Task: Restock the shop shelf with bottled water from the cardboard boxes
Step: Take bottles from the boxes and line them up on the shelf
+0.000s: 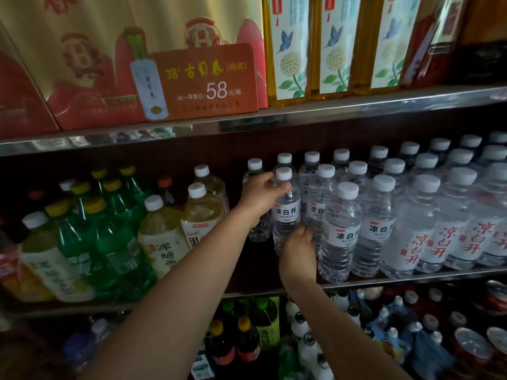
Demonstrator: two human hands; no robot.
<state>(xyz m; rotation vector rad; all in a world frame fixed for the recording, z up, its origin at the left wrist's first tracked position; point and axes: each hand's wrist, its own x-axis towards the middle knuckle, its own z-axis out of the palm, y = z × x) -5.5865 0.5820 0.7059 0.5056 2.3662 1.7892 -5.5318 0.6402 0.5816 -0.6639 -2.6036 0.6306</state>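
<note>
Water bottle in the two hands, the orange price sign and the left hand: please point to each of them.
water bottle (286, 215), head view, on its white label.
orange price sign (208, 78), head view, on its middle, above the number 58.
left hand (260, 194), head view, on the back of the hand.

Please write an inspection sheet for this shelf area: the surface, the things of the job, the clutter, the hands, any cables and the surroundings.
Surface: middle shelf with a metal front edge, dimly lit.
Job's things: held water bottle upright at the left end of the rows of water bottles; all white-capped. No cardboard box in view.
Clutter: green soda bottles and pale tea bottles fill the shelf's left part.
Hands: left hand grips the held bottle near its neck; right hand holds its lower part.
Cables: nothing seen.
Surroundings: orange price card and gift boxes on the upper shelf; mixed bottles and cans below.
</note>
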